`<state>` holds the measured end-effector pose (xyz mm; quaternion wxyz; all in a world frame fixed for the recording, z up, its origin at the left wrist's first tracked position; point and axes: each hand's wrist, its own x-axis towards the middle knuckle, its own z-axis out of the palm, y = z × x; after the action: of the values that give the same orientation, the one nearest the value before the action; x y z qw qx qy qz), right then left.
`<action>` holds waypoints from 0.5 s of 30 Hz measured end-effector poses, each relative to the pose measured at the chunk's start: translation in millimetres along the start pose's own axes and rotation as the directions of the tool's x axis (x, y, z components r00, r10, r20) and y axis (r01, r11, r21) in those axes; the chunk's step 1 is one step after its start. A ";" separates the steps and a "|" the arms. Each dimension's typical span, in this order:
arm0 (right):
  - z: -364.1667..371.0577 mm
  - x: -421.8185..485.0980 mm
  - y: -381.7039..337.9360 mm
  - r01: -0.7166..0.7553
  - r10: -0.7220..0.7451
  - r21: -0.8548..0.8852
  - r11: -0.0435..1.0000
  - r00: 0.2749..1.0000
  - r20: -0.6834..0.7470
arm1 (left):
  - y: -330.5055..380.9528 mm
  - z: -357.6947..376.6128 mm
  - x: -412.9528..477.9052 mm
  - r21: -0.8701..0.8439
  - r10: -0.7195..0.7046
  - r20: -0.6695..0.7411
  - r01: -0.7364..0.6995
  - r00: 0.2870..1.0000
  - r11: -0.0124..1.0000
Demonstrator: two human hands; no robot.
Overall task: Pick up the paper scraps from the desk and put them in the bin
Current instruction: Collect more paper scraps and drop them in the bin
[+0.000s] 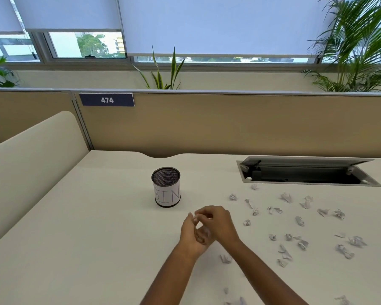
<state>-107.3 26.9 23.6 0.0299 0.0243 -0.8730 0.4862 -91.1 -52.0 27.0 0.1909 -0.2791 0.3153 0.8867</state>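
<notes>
A black mesh bin (pixel 165 187) with a white label reading "BIN" stands upright near the middle of the desk. Several crumpled paper scraps (pixel 299 221) lie scattered over the desk's right half, and one scrap (pixel 226 258) lies just right of my forearms. My hands meet in front of the bin, slightly to its right. My left hand (pixel 190 237) is cupped with its fingers curled around a pale, blurred paper scrap (pixel 204 231). My right hand (pixel 220 223) arches over it, fingertips touching the left fingers. Whether the right hand itself holds anything is hidden.
The cream desk (pixel 97 238) is bounded by a tan partition (pixel 229 124) at the back and a padded divider (pixel 31 168) on the left. An open cable tray (pixel 306 172) is sunk into the desk at back right. More scraps (pixel 235 301) lie at the front edge.
</notes>
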 end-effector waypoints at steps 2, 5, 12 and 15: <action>6.9 -2.6 -10.2 0.081 -0.083 -0.053 0.995 0.996 -0.031 | 7.6 4.3 4.9 -0.132 -0.033 0.015 0.035 0.999 0.991; 1.4 -4.7 -21.6 0.197 -0.191 0.029 0.980 0.971 -0.143 | 27.1 13.4 -0.6 -0.131 -0.021 0.064 0.029 0.998 0.991; -36.7 -8.0 9.3 0.098 -0.107 -0.059 0.993 0.977 -0.185 | 95.4 33.8 0.3 0.015 0.307 -0.083 -0.307 0.948 0.952; -49.8 -15.9 35.6 -0.044 0.028 -0.207 0.977 0.996 -0.079 | 125.1 42.3 4.0 0.191 0.461 -0.145 -0.432 0.876 0.881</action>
<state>-92.6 88.2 18.3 0.0567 -0.0132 -0.9176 0.3931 -174.4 -114.3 108.4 -0.0288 -0.2647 0.4544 0.8501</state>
